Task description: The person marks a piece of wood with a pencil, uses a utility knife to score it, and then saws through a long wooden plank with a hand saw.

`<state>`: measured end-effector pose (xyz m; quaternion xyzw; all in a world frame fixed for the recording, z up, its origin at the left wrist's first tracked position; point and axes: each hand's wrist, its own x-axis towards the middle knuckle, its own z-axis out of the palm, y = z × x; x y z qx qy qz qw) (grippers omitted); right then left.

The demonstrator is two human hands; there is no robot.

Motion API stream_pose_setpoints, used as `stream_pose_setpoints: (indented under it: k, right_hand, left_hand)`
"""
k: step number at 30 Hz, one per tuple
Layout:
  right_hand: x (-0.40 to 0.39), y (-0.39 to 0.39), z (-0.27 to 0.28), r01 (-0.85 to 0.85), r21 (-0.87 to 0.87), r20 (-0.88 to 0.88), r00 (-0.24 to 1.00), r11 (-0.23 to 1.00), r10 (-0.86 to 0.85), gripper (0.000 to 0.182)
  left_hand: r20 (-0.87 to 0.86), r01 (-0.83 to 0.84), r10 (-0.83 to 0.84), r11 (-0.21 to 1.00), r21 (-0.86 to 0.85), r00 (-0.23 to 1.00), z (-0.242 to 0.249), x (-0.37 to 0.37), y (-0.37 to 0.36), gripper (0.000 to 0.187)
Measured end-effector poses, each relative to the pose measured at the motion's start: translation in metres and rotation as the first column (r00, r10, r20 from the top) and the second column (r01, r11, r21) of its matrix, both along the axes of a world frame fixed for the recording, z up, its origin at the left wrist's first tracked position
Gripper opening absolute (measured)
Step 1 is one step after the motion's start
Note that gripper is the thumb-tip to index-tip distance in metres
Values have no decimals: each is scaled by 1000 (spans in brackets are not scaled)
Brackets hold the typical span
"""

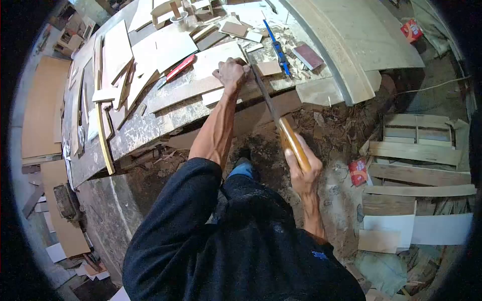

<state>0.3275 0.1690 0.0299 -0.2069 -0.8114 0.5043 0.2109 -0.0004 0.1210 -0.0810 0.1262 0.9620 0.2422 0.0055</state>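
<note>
My right hand (305, 168) is closed round the yellowish wooden handle of a handsaw (292, 142). The long, thin blade, seen nearly edge-on, points away over the workbench's front edge and lies across the pieces of wood. Just left of the blade, my left hand (232, 75) presses down with bent fingers on a pale wooden board (213, 59). Its fingertips are partly hidden. Below that hand, a brown wooden strip (178, 96) runs along the bench edge and seems to continue right of the blade.
On the workbench (135, 135) lie a red-handled tool (181, 67), a blue bar-shaped tool (277, 49), a dark red block (308, 56) and several board offcuts. A large curved panel (346, 45) stands at the right. Slatted wooden frames (414, 150) and scraps cover the floor.
</note>
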Motion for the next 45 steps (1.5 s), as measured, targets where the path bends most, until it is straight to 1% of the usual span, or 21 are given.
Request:
stream_pose_setpoints:
  k: [3,4,7,11,12,16,20,23,24,26,29,30,31,34,35,36,39,40,43,44,45]
  right_hand:
    - [-9,4,10,-21,-36,56,998,999,23,39]
    - [-2,6,-6,-9,90,-66,998,996,15,38]
    - [6,5,-8,9,26,-6,1000,1000,-9,37]
    - [-10,6,7,-7,-91,43,999,996,11,39]
    - [-2,6,1,-11,30,-15,1000,999,12,38]
    - [4,7,-12,21,-58,6,1000,998,-21,39]
    - [-13,6,-1,-4,-98,52,999,995,9,39]
    - [12,5,-8,7,-15,15,1000,1000,-6,38]
    - [17,4,-14,12,-47,-9,1000,999,-12,39]
    - [13,7,-22,0,-11,-26,1000,1000,-1,39]
    - [-12,12,-10,-19,-1,-23,1000,1000,19,38]
    - [-20,15,-16,-24,10,-34,999,1000,24,38]
    - [-25,16,-17,-31,20,-47,998,999,31,38]
    - [-7,10,-5,-15,6,10,1000,1000,15,38]
    - [2,8,-4,-7,19,25,1000,1000,6,38]
    - [10,6,-10,-8,48,-62,998,999,11,39]
    - [20,4,-10,-8,-39,-23,1000,999,7,39]
    - [14,2,3,9,-19,36,999,1000,-8,38]
    - [-18,9,-5,-37,17,-18,999,999,38,36]
    - [-24,11,-20,-32,-38,-59,998,999,30,36]
    - [-24,11,-15,-31,-38,-33,999,999,29,36]
  left_hand:
    - [16,-4,4,1000,-17,1000,2,-1,1,26]
    - [8,4,-4,1000,-14,1000,2,0,0,28]
    - [30,2,-2,1000,8,1000,3,1,-1,29]
    - [8,-19,19,999,-35,1000,5,1,2,25]
    - [4,-15,15,999,-29,1000,6,0,3,26]
    - [3,-6,6,1000,-25,1000,1,1,0,27]
    - [5,-13,14,1000,-10,1000,4,-2,2,27]
    - [-1,-6,6,1000,-31,1000,1,0,1,30]
    - [-17,-9,8,998,-67,1000,-2,-1,-1,31]
    - [-51,-6,-1,991,-136,999,-8,-4,1,33]
    - [-2,5,-5,993,-118,1000,0,-2,1,32]
    - [3,18,-18,999,-31,1000,9,6,-1,31]
    - [4,6,-6,1000,-22,1000,7,3,0,31]
    - [12,-13,13,1000,12,1000,-4,-3,1,34]
    - [1,-16,16,1000,-10,1000,-5,-4,1,32]
    - [-10,-20,20,999,-33,1000,-5,-4,2,30]
    - [-15,-12,11,996,-86,1000,-4,-3,1,29]
    - [-19,-14,13,997,-81,1000,-2,-1,1,31]
    - [-17,-17,15,997,-79,1000,-2,-1,2,32]
    - [-14,-16,15,996,-82,1000,-3,-2,2,32]
    - [-19,-16,15,996,-85,1000,-4,-3,2,32]
